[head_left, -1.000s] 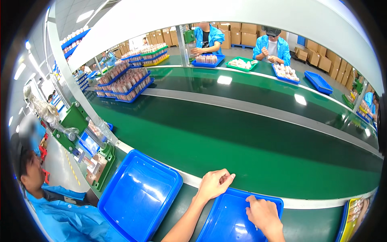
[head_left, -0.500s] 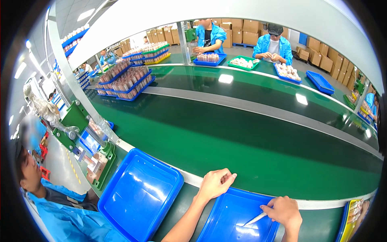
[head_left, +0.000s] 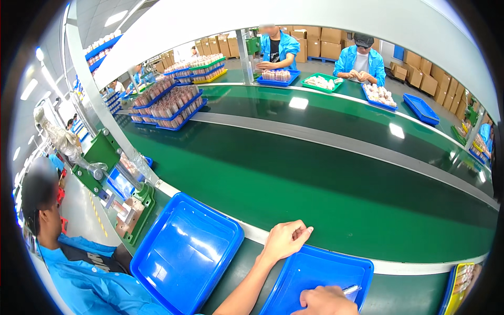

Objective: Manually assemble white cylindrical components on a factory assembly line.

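My left hand (head_left: 286, 240) rests at the far left corner of a blue tray (head_left: 336, 258), its fingers curled in and nothing showing in them. Lower in the view, my right hand (head_left: 326, 302) is over the same tray, closed around a slim pale pen-like tool (head_left: 350, 290). One end of that tool sticks out past the hand on the right; the rest is hidden by the hand. A few tiny specks lie on the tray bottom. A second blue tray (head_left: 186, 252) sits to the left of my left forearm.
A green conveyor belt (head_left: 283, 184) runs beyond the trays. A green hand press (head_left: 137, 205) stands at left, beside a person in blue (head_left: 79, 273). At right is a yellow tray (head_left: 462, 283) of parts. Stacked trays (head_left: 176, 107) and two people work across the belt.
My right hand has moved nearer to me and left, turning so the tool's visible end now points right. My left hand stays in place. The person at left has turned their head.
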